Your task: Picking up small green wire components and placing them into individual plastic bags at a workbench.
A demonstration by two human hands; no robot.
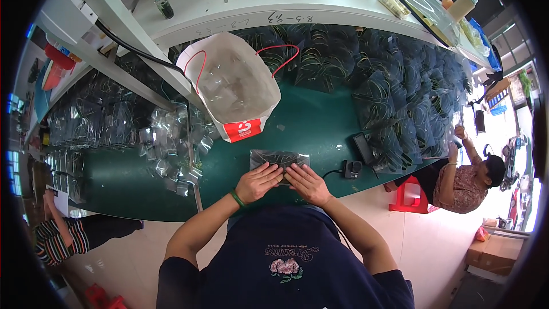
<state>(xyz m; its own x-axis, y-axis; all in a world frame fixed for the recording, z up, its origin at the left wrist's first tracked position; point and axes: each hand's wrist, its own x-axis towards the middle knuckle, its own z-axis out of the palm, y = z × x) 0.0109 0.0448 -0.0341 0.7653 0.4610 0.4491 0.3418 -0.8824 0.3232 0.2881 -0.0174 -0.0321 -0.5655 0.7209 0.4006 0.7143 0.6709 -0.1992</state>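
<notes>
On the green table [303, 117], right in front of me, lies a flat clear plastic packet [280, 155] with something dark and thin inside. My left hand [258, 182] rests on its near left part, fingers stretched out. Beside it, my right hand [309, 185] is laid flat on the near right part, fingertips close to those of the left. Both palms cover the packet's near edge. Just beyond stands an open white paper bag [267, 91] with red cord handles and clear plastic film inside.
Dark packets with looped cords [394, 103] pile up at right and back. Small clear sachets [171, 151] lie left of the bag. A small black camera [351, 169] and black box [362, 147] are right of my hands. Co-workers [466, 186] sit or stand either side. A white shelf [240, 17] overhangs.
</notes>
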